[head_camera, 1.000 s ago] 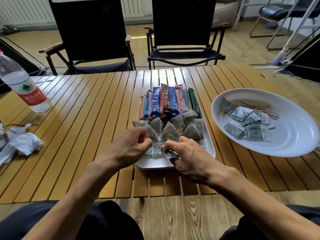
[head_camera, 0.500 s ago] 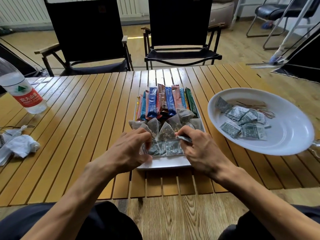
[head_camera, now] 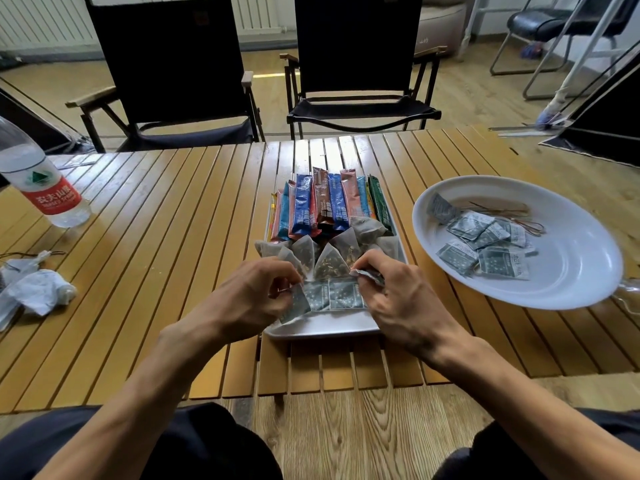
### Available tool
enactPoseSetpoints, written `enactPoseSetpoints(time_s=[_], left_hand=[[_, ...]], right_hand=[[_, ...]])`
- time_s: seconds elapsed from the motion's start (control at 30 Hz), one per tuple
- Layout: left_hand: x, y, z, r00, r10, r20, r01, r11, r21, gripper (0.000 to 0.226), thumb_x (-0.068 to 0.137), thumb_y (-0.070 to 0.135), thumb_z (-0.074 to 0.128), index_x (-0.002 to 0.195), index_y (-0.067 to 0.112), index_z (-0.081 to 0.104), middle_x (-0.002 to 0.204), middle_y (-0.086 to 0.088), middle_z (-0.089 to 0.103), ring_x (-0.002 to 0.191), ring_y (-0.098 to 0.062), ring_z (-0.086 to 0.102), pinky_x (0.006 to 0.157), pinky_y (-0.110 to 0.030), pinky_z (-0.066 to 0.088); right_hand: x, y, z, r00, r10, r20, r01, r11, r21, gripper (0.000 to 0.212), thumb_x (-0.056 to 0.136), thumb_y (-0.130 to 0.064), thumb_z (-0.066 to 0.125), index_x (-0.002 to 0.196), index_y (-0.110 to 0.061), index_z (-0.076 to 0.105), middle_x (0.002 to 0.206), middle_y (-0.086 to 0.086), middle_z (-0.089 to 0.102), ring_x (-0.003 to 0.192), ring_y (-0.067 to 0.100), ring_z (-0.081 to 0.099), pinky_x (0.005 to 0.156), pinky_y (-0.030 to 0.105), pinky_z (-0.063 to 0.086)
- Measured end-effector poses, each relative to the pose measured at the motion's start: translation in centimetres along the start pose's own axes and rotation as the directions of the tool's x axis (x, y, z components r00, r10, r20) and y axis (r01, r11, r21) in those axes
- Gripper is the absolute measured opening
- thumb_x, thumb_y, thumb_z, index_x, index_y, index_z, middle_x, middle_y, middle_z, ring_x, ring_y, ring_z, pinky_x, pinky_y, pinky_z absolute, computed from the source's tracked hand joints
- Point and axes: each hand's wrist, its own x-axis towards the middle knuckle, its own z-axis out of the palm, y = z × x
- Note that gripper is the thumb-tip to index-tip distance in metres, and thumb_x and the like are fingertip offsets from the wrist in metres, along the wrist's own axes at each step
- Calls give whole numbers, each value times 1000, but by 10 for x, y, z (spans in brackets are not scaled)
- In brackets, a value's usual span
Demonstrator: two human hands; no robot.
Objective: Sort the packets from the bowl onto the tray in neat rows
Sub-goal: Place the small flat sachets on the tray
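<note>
One packet [head_camera: 367, 274] lifted, right hand [head_camera: 398, 301] raised

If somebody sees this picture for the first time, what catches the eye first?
The left hand and right hand pinch grey packets at the near end of the tray. Colourful stick packets fill its far end. A white bowl to its right holds more grey ones.

L hand [head_camera: 249, 301], R hand [head_camera: 403, 301] pinch gray pkts [head_camera: 346, 294] over tray [head_camera: 322, 330] (bowl [head_camera: 575, 271] rt).
</note>
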Motion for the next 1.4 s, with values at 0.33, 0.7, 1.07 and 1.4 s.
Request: enactPoseSetpoints(time_s=[0.33, 0.7, 1.07, 1.4], left_hand=[[1, 18, -14, 933, -359, -3, 254, 664, -703, 29, 83, -3, 60, 106, 10, 49, 100, -12, 63, 88, -17, 68, 69, -26, 58], [7, 13, -5, 968, -250, 6, 228, 869, -439, 11, 86, 18, 63, 95, 11, 66, 98, -2, 63, 92, -13, 64, 73, -22, 57], [2, -7, 16, 945, -253, -209, 280, 953, 114, 15, 80, 36, 68, 91, 29, 61, 93, 5, 65, 91, -16, 57, 82, -39, 50], [-1, -5, 15, 994, -106, -38, 111, 972, 206, 24, 77, 31, 74, 99, 34, 63, 110, 7, 60, 96, -6, 49, 86, -31, 46]], right_hand=[[6, -19, 2, 904, 369, 217, -425, 710, 562, 22, 86, -18, 72, 104, -11, 62, 93, 5, 67, 71, 7, 64, 54, 10, 47], [15, -22, 8, 929, 324, 177, -369, 782, 502, 19, 87, -13, 70, 102, -4, 64, 89, 8, 67, 65, 1, 62, 56, 11, 47], [10, -18, -5, 906, 396, 147, -416, 779, 468, 10, 95, -14, 58, 103, -10, 55, 98, 8, 69, 75, 14, 72, 64, 29, 50], [10, -18, -10, 834, 506, 222, -503, 531, 682, 20, 102, -17, 45, 98, -4, 59, 101, 20, 69, 90, 30, 70, 72, 39, 61]])
